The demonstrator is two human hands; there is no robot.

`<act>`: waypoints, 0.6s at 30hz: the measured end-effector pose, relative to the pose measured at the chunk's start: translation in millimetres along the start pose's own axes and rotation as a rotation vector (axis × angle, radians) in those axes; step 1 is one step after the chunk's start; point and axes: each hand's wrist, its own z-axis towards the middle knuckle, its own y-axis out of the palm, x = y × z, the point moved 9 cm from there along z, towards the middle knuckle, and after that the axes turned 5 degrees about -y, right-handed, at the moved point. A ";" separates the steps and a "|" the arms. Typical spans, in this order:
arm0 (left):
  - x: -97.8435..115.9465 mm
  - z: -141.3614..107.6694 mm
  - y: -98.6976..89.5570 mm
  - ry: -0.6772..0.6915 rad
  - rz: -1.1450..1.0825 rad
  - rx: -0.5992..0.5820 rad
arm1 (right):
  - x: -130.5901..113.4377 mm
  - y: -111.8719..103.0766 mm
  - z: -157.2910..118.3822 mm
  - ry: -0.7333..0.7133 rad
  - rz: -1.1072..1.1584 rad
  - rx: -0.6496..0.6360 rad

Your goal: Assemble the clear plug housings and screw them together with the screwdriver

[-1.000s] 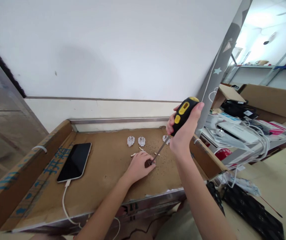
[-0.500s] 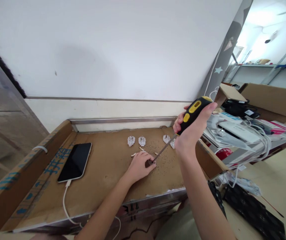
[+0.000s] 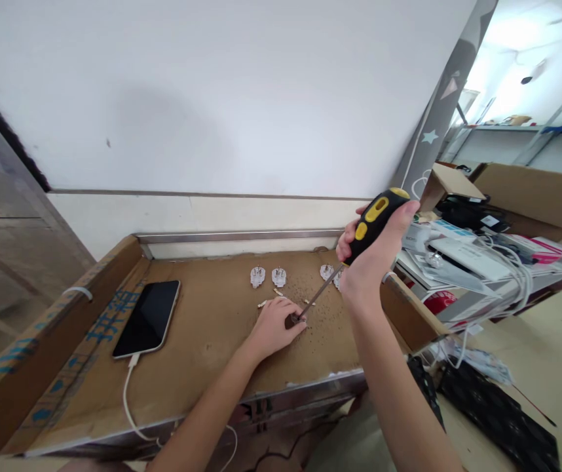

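Observation:
My right hand (image 3: 372,252) is wrapped round the black and yellow handle of a screwdriver (image 3: 376,216). The long shaft slants down to the left, its tip at a small dark piece (image 3: 291,320) between the fingers of my left hand (image 3: 276,322). That hand presses the piece to the cardboard; most of it is hidden. Beyond my hands lie clear plug parts with metal pins: one plug part (image 3: 257,276), another (image 3: 279,277) beside it, and more to the right, partly behind my right hand. Small pale strips (image 3: 262,303) rest near my left fingertips, with tiny dark specks scattered around.
A phone (image 3: 147,318) with a white charging cable (image 3: 128,393) lies at the left on the cardboard surface (image 3: 202,367). Raised cardboard sides (image 3: 411,321) bound it. At the right, boxes and cables (image 3: 482,262) are piled up. A white wall (image 3: 212,98) stands behind.
My right hand and the screwdriver handle have shifted slightly left. The tip stays at the dark piece, and my left hand has barely moved.

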 end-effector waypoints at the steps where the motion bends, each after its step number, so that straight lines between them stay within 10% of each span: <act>1: 0.1 0.1 -0.1 -0.003 0.003 -0.003 | 0.0 0.6 -0.6 0.003 0.002 -0.004; 18: -1.3 1.1 2.2 0.000 0.022 -0.008 | 1.2 -3.2 0.0 0.017 0.006 0.008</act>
